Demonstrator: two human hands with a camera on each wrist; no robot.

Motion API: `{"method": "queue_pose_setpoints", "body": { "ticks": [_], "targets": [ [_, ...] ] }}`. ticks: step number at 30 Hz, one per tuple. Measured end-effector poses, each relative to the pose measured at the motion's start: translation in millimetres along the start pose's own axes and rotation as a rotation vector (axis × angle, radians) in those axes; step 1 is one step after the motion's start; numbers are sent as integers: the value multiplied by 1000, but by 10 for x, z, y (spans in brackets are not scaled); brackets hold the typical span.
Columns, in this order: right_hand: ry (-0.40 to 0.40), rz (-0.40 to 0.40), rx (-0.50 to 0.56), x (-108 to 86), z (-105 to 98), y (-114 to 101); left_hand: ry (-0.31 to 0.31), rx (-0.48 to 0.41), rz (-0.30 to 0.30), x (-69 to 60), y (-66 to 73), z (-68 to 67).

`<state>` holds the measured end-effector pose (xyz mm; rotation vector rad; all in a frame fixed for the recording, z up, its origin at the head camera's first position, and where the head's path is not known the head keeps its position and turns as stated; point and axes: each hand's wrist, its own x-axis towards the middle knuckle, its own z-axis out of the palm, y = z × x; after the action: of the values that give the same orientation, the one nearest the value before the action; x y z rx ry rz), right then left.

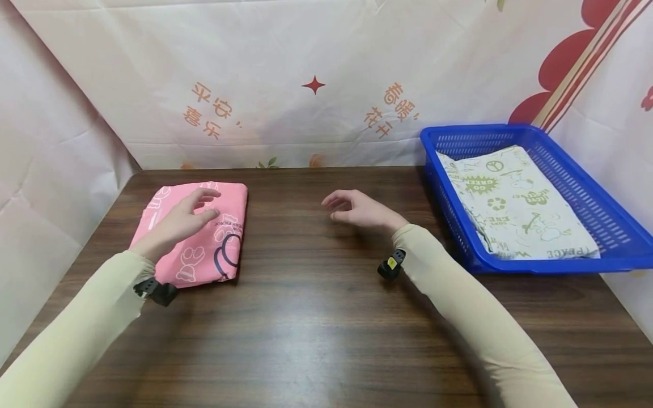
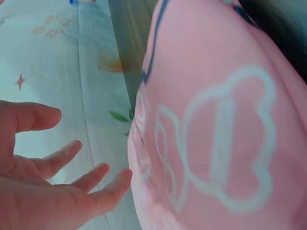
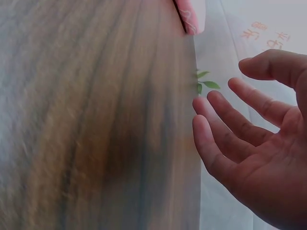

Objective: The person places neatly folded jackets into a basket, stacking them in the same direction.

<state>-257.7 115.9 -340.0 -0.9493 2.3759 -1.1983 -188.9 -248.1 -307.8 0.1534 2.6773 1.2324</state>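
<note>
A folded pink cloth [image 1: 204,249] with white bear-like outlines and a dark blue curve lies flat at the left of the table. Over it hovers my left hand [image 1: 178,221], fingers loosely bent and thumb apart, holding nothing. The left wrist view shows the pink cloth [image 2: 225,134] close beside the left hand [image 2: 57,191]. My right hand [image 1: 364,209] hangs above bare wood near the middle, fingers relaxed. In the right wrist view that right hand [image 3: 259,139] has nothing between thumb and fingers. Whether any left fingertip touches the cloth, I cannot tell.
On the right stands a blue plastic basket [image 1: 461,226] with a folded white cloth [image 1: 515,198] printed in green inside it. The dark wooden table [image 1: 301,317] reaches back to a white printed curtain [image 1: 285,51]. Curtains also hang at both sides.
</note>
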Motion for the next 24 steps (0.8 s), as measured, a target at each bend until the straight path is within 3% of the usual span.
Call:
{"method": "queue_pose_setpoints", "body": {
  "ticks": [6, 15, 21, 24],
  "targets": [
    [6, 5, 14, 7, 93, 23, -7, -37, -25, -70, -163, -146],
    [-7, -33, 10, 51, 257, 24, 1, -16, -63, -205, -417, -389],
    [-36, -27, 25, 125, 345, -45, -33, 55, -161, -299, -631, -515],
    [-54, -21, 28, 164, 398, -79, -60, 30, -212, -356, -745, -554]
  ]
}}
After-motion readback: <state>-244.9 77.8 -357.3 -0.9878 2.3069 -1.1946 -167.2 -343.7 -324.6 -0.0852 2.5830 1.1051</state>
